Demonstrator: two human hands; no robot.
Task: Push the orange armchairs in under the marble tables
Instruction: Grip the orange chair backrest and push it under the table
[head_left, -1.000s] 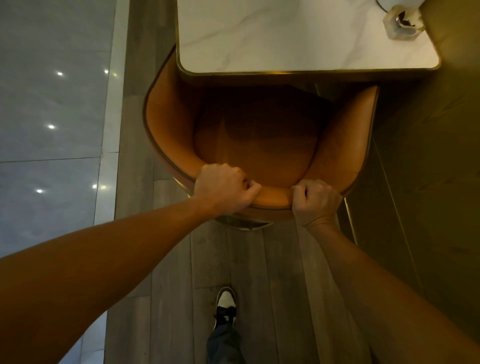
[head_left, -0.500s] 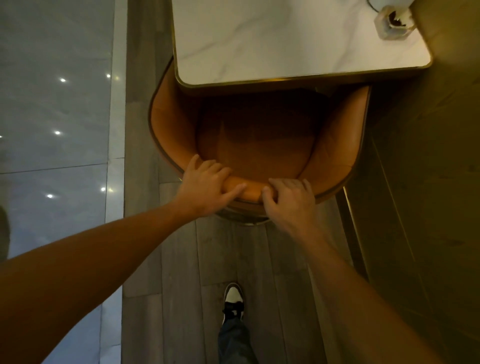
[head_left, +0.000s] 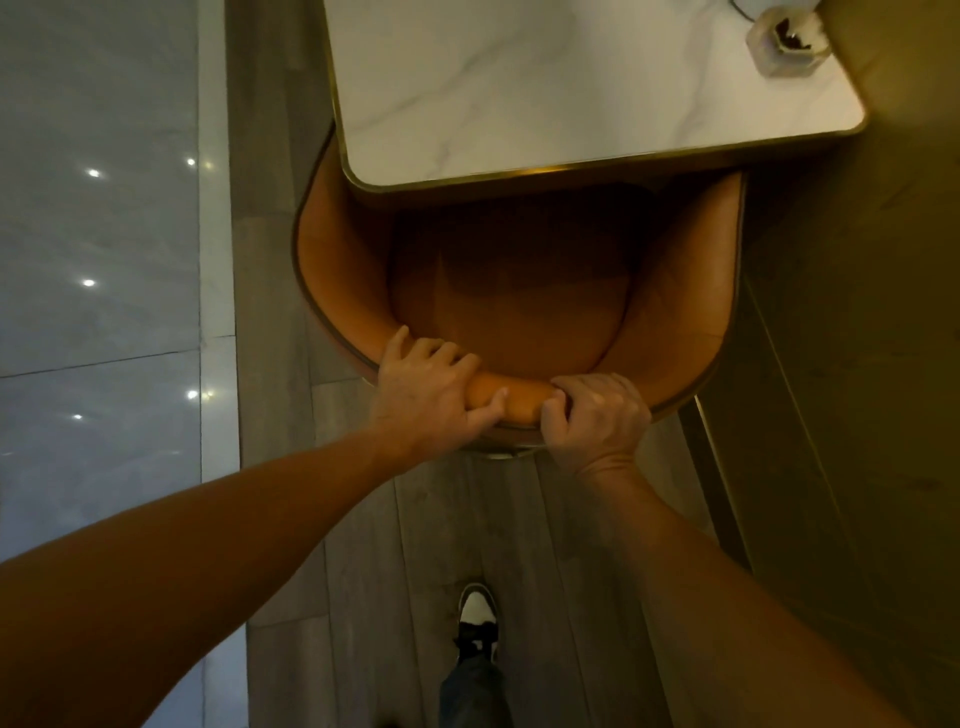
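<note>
Gripping orange armchair (head_left: 509, 291) backrest, left hand (head_left: 423, 387) and right hand (head_left: 597, 415) fingers curled around it, seat partly under marble table (head_left: 571, 88)

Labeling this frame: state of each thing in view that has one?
orange armchair: front of seat under the table edge, back sticking out
marble table: upright, gold rim over the chair's front
left hand: gripping the backrest top
right hand: gripping the backrest top
glass holder: upright at the table's far right corner, something inside
shoe: planted on wood floor
</note>
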